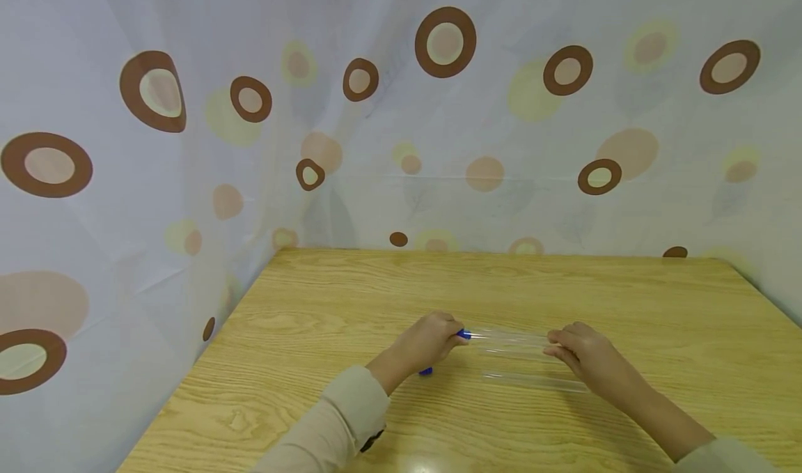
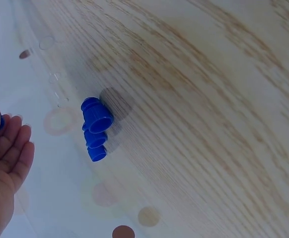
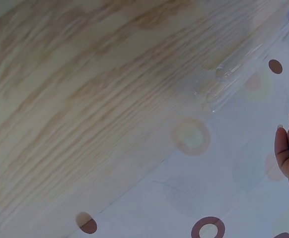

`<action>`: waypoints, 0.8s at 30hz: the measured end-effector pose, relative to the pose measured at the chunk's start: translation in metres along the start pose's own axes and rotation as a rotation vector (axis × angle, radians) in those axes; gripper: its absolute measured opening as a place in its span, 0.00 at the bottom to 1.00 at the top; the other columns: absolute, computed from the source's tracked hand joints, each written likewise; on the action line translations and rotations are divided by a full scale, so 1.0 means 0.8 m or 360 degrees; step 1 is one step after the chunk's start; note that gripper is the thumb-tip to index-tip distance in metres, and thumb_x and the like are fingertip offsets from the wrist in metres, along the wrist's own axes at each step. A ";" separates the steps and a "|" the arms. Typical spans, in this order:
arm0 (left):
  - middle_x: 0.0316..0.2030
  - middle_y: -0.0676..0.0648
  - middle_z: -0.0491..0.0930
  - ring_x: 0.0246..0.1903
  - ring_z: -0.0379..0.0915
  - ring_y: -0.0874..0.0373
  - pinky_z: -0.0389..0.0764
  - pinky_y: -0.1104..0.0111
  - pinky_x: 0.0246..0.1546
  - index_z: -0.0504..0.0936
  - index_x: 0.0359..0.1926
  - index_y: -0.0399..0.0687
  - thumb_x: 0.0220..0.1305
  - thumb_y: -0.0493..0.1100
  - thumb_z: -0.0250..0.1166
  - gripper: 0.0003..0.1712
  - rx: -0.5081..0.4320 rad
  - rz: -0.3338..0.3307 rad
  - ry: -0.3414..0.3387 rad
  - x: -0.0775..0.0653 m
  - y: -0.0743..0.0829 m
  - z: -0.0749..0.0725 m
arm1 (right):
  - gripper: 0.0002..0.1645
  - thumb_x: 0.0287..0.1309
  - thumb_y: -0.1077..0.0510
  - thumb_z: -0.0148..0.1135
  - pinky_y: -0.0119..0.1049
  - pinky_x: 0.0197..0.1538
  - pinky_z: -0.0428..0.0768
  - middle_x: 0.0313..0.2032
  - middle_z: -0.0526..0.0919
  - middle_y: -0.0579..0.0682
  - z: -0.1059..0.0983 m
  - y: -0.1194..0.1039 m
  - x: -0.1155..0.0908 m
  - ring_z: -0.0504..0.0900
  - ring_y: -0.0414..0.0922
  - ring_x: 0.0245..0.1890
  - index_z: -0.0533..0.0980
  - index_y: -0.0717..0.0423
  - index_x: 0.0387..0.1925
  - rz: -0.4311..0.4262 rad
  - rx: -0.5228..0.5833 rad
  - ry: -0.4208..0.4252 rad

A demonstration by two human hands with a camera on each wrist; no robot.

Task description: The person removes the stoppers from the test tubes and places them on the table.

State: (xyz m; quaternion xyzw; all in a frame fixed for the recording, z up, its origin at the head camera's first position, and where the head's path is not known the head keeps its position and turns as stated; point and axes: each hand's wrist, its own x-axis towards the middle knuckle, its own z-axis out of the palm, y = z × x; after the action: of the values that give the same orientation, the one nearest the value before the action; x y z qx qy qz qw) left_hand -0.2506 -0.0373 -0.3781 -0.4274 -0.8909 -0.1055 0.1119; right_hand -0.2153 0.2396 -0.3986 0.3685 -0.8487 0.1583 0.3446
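Observation:
Over the table, my left hand (image 1: 431, 340) pinches a small blue cap (image 1: 464, 334) at the left end of a clear tube (image 1: 507, 336). The fingertips of my right hand (image 1: 592, 358) grip that tube near its right end. Just below the held tube in the head view is another clear tube (image 1: 510, 352), and one more clear tube (image 1: 532, 381) lies nearer to me. The left wrist view shows blue caps (image 2: 98, 120) grouped on the wood beside my left hand; in the head view that hand mostly hides them.
The wood-grain table (image 1: 351, 285) reaches back to a pale curtain (image 1: 376, 125) printed with brown and yellow circles. This curtain also hangs along the left side. A dark item (image 1: 372, 440) shows under my left sleeve cuff.

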 end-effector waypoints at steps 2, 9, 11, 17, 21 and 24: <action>0.31 0.48 0.82 0.30 0.78 0.63 0.73 0.86 0.28 0.82 0.37 0.39 0.66 0.44 0.55 0.13 -0.0054 -0.0053 -0.0049 0.001 0.001 -0.001 | 0.19 0.58 0.50 0.54 0.21 0.26 0.74 0.24 0.78 0.47 0.001 0.001 0.000 0.75 0.40 0.24 0.80 0.62 0.29 -0.0012 0.0012 0.0022; 0.32 0.48 0.81 0.26 0.73 0.67 0.70 0.85 0.25 0.82 0.42 0.39 0.67 0.44 0.55 0.14 -0.0224 -0.0230 -0.0215 0.003 0.001 -0.003 | 0.20 0.59 0.49 0.53 0.14 0.27 0.68 0.24 0.78 0.47 0.005 0.002 0.000 0.73 0.38 0.23 0.80 0.63 0.29 -0.0032 0.0041 0.0046; 0.31 0.48 0.81 0.26 0.72 0.67 0.70 0.84 0.24 0.82 0.42 0.38 0.66 0.44 0.55 0.14 -0.0266 -0.0233 -0.0228 0.003 0.000 -0.004 | 0.20 0.58 0.50 0.54 0.14 0.27 0.68 0.24 0.79 0.47 0.006 0.001 0.000 0.74 0.39 0.24 0.80 0.63 0.29 -0.0029 0.0044 0.0044; 0.31 0.46 0.81 0.24 0.69 0.68 0.69 0.84 0.24 0.82 0.40 0.37 0.67 0.43 0.55 0.14 -0.0356 -0.0209 -0.0251 0.003 -0.004 -0.007 | 0.20 0.58 0.49 0.53 0.15 0.28 0.69 0.25 0.79 0.46 0.007 0.000 0.001 0.74 0.39 0.24 0.80 0.61 0.29 -0.0027 0.0029 0.0051; 0.29 0.45 0.80 0.21 0.61 0.69 0.66 0.83 0.23 0.82 0.37 0.37 0.68 0.43 0.54 0.15 -0.0424 -0.0208 -0.0288 0.003 -0.006 -0.008 | 0.19 0.58 0.49 0.54 0.16 0.27 0.69 0.25 0.79 0.46 0.008 0.000 0.000 0.73 0.38 0.25 0.80 0.61 0.30 -0.0021 0.0036 0.0058; 0.28 0.44 0.80 0.20 0.59 0.69 0.65 0.83 0.22 0.82 0.37 0.36 0.68 0.42 0.54 0.15 -0.0459 -0.0194 -0.0294 0.004 -0.008 -0.009 | 0.19 0.58 0.49 0.53 0.17 0.26 0.69 0.25 0.79 0.47 0.008 -0.001 0.000 0.72 0.38 0.25 0.80 0.62 0.30 -0.0016 0.0034 0.0062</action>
State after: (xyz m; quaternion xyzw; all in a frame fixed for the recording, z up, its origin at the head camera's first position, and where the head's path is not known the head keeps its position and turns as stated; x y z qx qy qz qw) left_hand -0.2570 -0.0409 -0.3713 -0.3919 -0.8973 -0.1990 -0.0395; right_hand -0.2181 0.2357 -0.4030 0.3734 -0.8381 0.1729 0.3580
